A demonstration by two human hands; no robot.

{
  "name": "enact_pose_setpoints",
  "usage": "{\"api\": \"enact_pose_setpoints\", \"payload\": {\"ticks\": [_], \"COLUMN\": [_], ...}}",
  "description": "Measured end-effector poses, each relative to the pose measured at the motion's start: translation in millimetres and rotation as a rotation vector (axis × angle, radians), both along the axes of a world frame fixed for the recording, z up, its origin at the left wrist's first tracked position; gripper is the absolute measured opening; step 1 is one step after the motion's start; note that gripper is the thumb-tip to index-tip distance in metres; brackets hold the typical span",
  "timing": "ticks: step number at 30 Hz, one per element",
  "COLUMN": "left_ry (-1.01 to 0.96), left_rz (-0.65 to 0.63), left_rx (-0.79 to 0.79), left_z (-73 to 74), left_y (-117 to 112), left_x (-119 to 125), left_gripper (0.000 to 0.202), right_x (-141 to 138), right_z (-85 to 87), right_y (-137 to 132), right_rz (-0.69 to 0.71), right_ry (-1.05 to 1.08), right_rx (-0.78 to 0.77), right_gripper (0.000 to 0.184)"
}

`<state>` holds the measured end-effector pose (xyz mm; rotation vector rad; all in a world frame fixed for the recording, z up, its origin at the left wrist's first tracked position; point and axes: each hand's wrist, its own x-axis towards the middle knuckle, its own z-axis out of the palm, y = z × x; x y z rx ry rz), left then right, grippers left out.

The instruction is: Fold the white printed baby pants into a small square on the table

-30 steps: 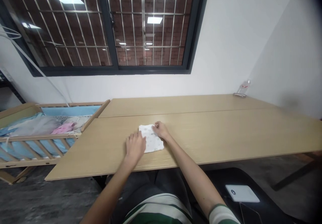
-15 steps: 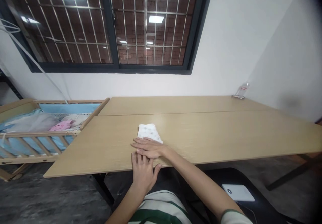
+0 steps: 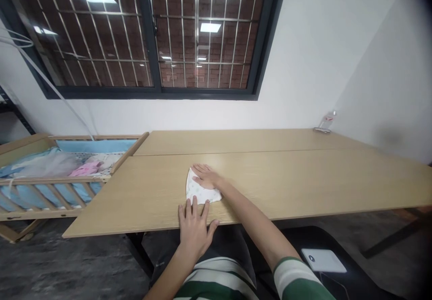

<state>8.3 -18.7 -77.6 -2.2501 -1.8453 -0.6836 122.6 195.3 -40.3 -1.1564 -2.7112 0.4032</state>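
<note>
A small white cloth (image 3: 201, 194) with a faint pattern lies flat on the wooden table (image 3: 286, 178), near its front edge. Across the cloth's far edge rests my right hand (image 3: 206, 176), palm down with fingers stretched to the left. My left hand (image 3: 194, 226) is spread at the table's front edge, its fingertips at the cloth's near edge. Neither hand grips anything; whether the left fingertips press on the cloth or just beside it, I cannot tell.
A wooden crib (image 3: 67, 181) with blue lining and bedding stands left of the table. In the far right corner is a clear bottle (image 3: 327, 120). A white phone (image 3: 324, 260) lies on a black chair (image 3: 357, 275) at the lower right. A barred window (image 3: 202, 43) is ahead.
My right hand has moved away from my left hand, forward onto the cloth's far part. The cloth now shows between the hands. My left hand's fingers have spread wider.
</note>
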Motion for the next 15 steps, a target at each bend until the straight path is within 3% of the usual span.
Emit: {"api": "enact_pose_setpoints", "payload": {"ticks": [4, 8, 12, 15], "left_ry": [0.002, -0.061, -0.089, -0.128], "left_rz": [-0.052, -0.225, -0.364, -0.405], "left_rx": [0.010, -0.038, -0.029, -0.027], "left_z": [3.6, 8.1, 9.6, 11.4], "left_y": [6.3, 29.1, 56.7, 69.2], "left_x": [-14.2, -53.2, -85.3, -89.9], "left_gripper": [0.054, 0.042, 0.029, 0.026], "right_x": [10.7, 33.1, 56.1, 68.1], "right_z": [3.0, 11.0, 16.5, 19.7], "right_y": [-7.3, -35.0, -73.2, -94.2], "right_rz": [-0.080, -0.104, -0.029, 0.008], "right_ry": [0.193, 0.365, 0.343, 0.265], "right_rx": [0.012, 0.076, -0.052, -0.097], "right_gripper": [0.077, 0.067, 0.057, 0.074]}}
